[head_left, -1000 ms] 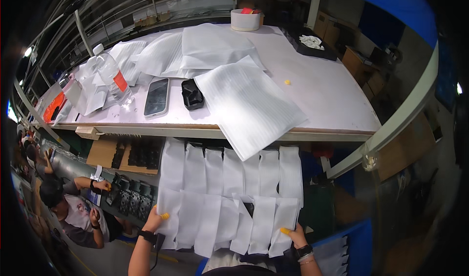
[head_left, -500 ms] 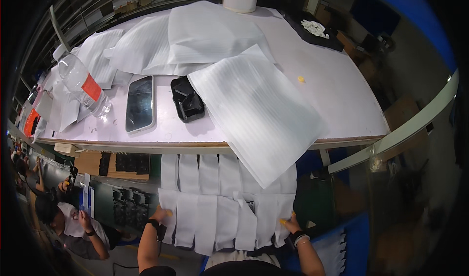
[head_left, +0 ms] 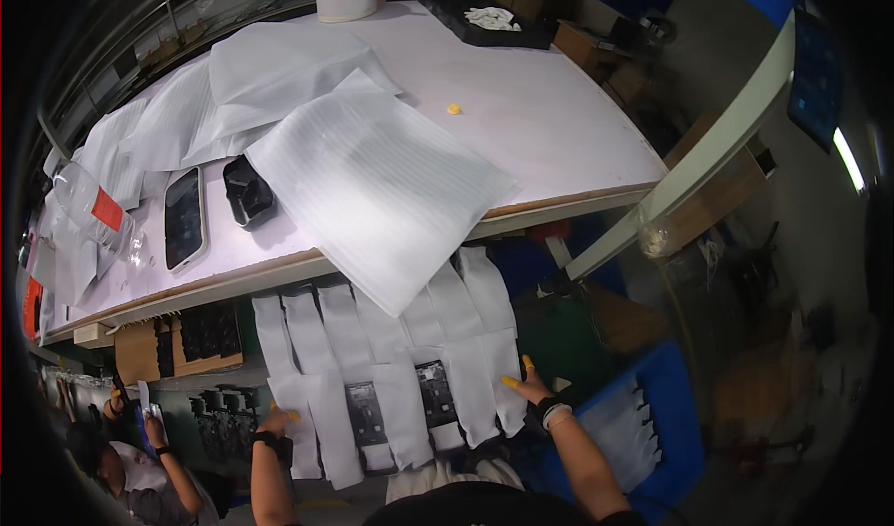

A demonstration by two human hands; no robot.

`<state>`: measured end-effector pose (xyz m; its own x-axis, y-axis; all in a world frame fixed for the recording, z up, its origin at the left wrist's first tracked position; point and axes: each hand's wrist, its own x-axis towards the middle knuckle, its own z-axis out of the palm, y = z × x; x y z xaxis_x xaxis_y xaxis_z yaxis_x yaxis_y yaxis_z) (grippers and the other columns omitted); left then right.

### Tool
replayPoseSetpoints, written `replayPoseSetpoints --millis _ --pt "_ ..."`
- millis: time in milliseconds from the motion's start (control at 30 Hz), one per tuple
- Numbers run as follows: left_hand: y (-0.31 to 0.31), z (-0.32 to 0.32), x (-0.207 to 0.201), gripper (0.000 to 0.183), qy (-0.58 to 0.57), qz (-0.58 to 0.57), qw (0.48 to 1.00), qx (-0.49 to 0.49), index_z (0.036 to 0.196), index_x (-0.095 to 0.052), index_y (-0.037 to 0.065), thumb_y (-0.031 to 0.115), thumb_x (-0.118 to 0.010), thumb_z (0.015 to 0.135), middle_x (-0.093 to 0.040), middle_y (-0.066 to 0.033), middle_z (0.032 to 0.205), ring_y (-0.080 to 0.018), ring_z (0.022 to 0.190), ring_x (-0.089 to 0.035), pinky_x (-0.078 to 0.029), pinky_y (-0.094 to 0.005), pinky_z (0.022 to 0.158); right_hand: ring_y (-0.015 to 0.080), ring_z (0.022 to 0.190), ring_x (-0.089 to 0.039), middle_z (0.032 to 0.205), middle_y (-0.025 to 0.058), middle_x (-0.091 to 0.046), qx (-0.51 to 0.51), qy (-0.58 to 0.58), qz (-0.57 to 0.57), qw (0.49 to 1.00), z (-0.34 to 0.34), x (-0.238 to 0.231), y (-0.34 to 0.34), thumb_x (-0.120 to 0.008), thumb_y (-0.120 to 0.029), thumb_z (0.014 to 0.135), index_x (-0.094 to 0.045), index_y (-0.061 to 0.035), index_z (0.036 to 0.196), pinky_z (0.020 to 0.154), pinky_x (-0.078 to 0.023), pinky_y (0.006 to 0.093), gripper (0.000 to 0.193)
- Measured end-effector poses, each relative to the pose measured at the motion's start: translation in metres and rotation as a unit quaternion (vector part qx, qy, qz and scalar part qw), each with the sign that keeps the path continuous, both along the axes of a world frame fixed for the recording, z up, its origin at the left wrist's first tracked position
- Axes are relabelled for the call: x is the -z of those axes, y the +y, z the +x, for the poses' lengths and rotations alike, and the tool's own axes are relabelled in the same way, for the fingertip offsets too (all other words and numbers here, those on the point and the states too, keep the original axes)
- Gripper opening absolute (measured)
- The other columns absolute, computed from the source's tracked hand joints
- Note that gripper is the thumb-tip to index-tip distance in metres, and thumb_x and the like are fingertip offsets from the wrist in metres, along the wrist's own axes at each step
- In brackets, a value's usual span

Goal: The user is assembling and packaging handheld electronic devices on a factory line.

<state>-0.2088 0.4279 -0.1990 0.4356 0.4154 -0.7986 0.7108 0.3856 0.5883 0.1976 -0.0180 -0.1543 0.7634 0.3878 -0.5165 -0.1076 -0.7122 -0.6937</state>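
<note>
Row of foam pouches (head_left: 391, 377) below the counter edge: thin white foam sheet, matt, soft-looking, faint ribbing. Two dark flat parts (head_left: 365, 412) among them look like hard plastic w/ a slight sheen. Left hand (head_left: 276, 424) and right hand (head_left: 527, 386) on the pouches, yellow rubbery fingertip covers (head_left: 510, 382), dark wrist straps. Big foam sheet (head_left: 377, 191) hanging over the edge: same white foam, matt, fine ridged lines. Counter (head_left: 549, 116): smooth pale top, slightly glossy, raw wood strip along the front edge. Phone (head_left: 183, 219): glossy glass face, pale case. Black case (head_left: 249, 193): matt plastic. Bottle (head_left: 88, 209): clear plastic, shiny, red label. Cardboard boxes under the counter: brown, matt.
</note>
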Motion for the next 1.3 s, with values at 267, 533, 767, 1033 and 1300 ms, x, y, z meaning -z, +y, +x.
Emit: replayPoseSetpoints --millis 267,533,767,1033,1300 --pt "-0.055 0.071 -0.082 0.065 -0.021 0.551 0.834 -0.042 0.129 -0.023 -0.002 -0.003 -0.055 0.072 -0.023 -0.0222 0.129 -0.0363 0.114 -0.033 -0.029 -0.0361 0.098 0.0112 0.080 -0.054 0.099 0.0031 -0.055 0.248 -0.105 0.167 0.949 -0.033 -0.019 -0.173 -0.045 -0.020 0.088 -0.050 -0.0104 0.111 0.067 -0.042 0.0239 0.026" --pt "-0.252 0.223 -0.177 0.036 -0.252 0.532 0.803 0.089 0.112 -0.045 0.002 -0.001 -0.049 0.077 -0.045 -0.0163 0.110 -0.0306 0.099 -0.046 -0.036 -0.0353 0.087 0.0374 0.086 -0.055 0.093 0.0227 -0.057 0.318 -0.040 -0.193 0.927 -0.157 0.106 -0.464 -0.047 -0.032 0.076 -0.060 -0.0029 0.091 0.076 -0.042 0.0406 0.035" --pt "-0.471 0.291 -0.173 0.021 -0.304 0.380 0.746 0.455 0.091 -0.061 0.007 0.008 -0.051 0.073 -0.058 -0.0157 0.088 -0.0322 0.081 -0.055 -0.044 -0.0376 0.073 0.0376 0.104 -0.046 0.109 0.0239 -0.051 0.366 0.124 -0.222 0.895 -0.257 0.148 -0.526 -0.043 -0.045 0.075 -0.056 -0.0065 0.104 0.088 -0.037 0.0405 0.050" --pt "-0.621 0.385 -0.054 0.030 -0.141 0.359 0.607 0.695 0.093 -0.060 0.004 0.026 -0.047 0.077 -0.060 -0.0178 0.090 -0.0312 0.082 -0.059 -0.047 -0.0407 0.070 0.0369 0.105 -0.046 0.110 0.0236 -0.050 0.445 0.104 -0.165 0.874 -0.206 0.183 -0.556 -0.044 -0.044 0.074 -0.054 -0.0051 0.106 0.088 -0.036 0.0401 0.052" --pt "-0.654 0.410 0.127 0.053 0.224 0.345 0.597 0.689 0.126 -0.037 0.007 0.031 -0.044 0.079 -0.032 -0.0131 0.133 -0.0279 0.122 -0.033 -0.030 -0.0464 0.094 0.0363 0.106 -0.045 0.111 0.0232 -0.049 0.470 0.123 -0.078 0.870 -0.139 0.229 -0.456 -0.046 -0.044 0.074 -0.052 -0.0038 0.108 0.089 -0.036 0.0396 0.053"
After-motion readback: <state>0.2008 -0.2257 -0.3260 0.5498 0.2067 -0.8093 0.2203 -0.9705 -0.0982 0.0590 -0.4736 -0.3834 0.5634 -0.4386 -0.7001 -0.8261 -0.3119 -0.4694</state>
